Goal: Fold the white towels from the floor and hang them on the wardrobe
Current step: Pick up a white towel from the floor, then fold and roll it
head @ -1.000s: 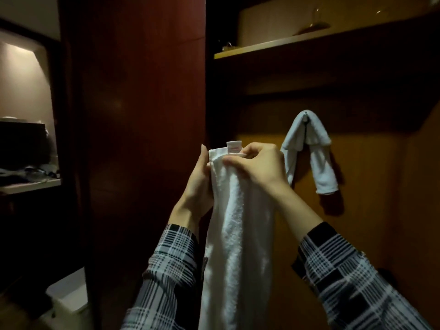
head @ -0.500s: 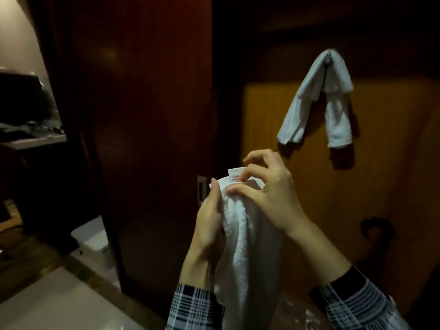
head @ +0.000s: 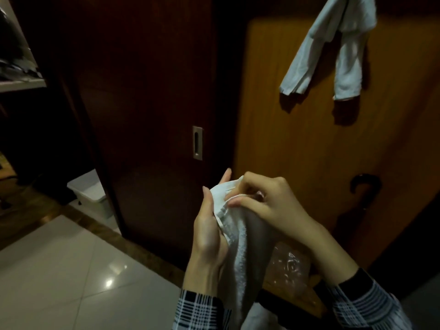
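Note:
A white towel (head: 240,253) hangs down between both hands in front of the open wardrobe (head: 297,144). My left hand (head: 209,225) holds its left edge, thumb along the hem and fingers behind the cloth. My right hand (head: 269,203) pinches the towel's top edge with curled fingers. Another white towel (head: 333,46) hangs draped from a hook high on the wardrobe's orange back panel, its two ends dangling apart.
A dark sliding door (head: 147,110) with a metal recessed handle (head: 197,142) stands left of the opening. A black umbrella handle (head: 364,184) leans at the right. A white bin (head: 91,194) sits on the tiled floor (head: 59,270). Crinkled clear plastic (head: 290,267) lies below my hands.
The view has tilted downward, so the hung towel moved up in frame. My hands lowered with the towel, and my right fingers bunched its top edge over the tag.

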A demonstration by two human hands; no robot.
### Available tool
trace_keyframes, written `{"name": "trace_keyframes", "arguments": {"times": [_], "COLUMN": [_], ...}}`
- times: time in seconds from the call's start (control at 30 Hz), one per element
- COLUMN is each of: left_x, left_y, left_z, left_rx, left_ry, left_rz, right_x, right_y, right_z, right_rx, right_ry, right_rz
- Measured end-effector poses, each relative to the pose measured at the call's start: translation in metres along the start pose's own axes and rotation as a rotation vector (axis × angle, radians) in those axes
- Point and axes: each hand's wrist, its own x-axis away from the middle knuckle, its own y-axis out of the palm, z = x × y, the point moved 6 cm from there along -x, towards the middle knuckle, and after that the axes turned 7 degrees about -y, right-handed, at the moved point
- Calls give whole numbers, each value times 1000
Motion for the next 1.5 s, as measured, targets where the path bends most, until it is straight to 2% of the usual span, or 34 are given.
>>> {"name": "trace_keyframes", "arguments": {"times": [0.1,0.27,0.5,0.7,0.83,0.93,1.07,1.17,1.37,1.5], "left_x": [6,6,10,8,7,6,7,8,12,14], "left_y": [-6,-14,-17,-25,-29,-38,-50,-58,-82,-94], "left_z": [-1,0,13,13,16,16,18,18,25,25], "left_rx": [-108,-297,-609,-612,-664,-717,-751,-733,-725,-744], "left_ry": [26,78,264,288,323,349,346,315,314,286], "left_rz": [-14,-18,86,63,108,159,217,224,349,396], "right_x": [0,2,8,10,11,12,18,30,68,76], "right_y": [0,14,32,40,45,49,50,51,50,40], "right_z": [4,6,8,16,19,20,24,37,60,79], "right_rx": [-103,-71,-141,-300,-332,-320,-188,-166,-122,107], "right_ry": [125,227,268,323,331,331,307,329,355,360], "right_rz": [39,150,238,292,288,212,71,-38,-284,-481]}}
